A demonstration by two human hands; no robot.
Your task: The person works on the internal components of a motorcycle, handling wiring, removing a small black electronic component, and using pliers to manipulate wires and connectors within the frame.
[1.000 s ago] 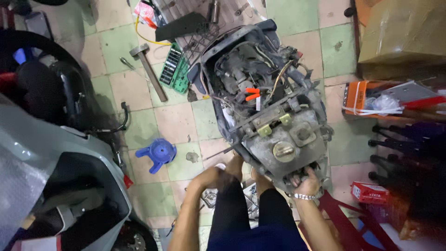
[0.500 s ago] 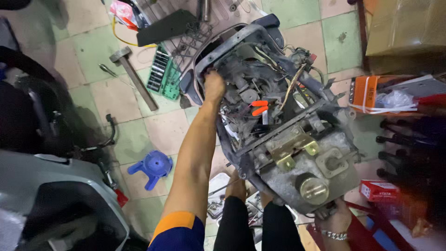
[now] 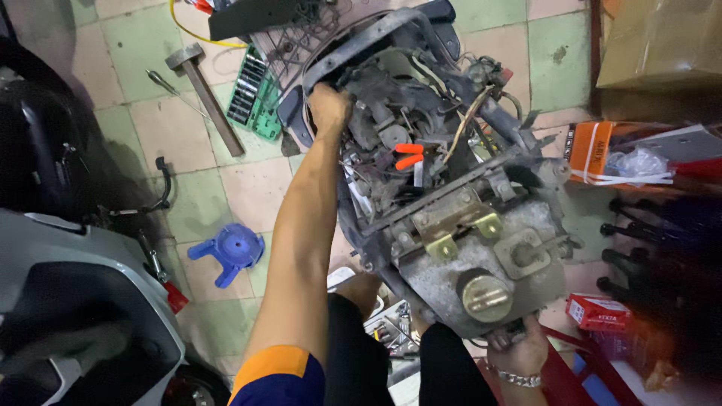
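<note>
A stripped scooter body (image 3: 451, 248), grey and dirty, with wires and a round fuel cap, stands before me. My left hand (image 3: 329, 107) reaches far forward and grips the left side of its frame near the engine bay, fingers closed around the edge. At the rear lower edge of the grey tank, my right hand (image 3: 517, 352), with a metal bracelet on the wrist, holds on from underneath. An orange-handled tool (image 3: 410, 155) lies among the wires in the middle of the body.
A hammer (image 3: 203, 90), a screwdriver (image 3: 177, 92) and a green socket set (image 3: 253, 104) lie on the tiled floor at upper left. A blue plastic part (image 3: 229, 249) lies near a grey scooter (image 3: 83, 301). Boxes (image 3: 594, 150) stand at right.
My left arm has stretched from the rear of the body up along its left side to the frame near the front. The view has tipped closer over the body.
</note>
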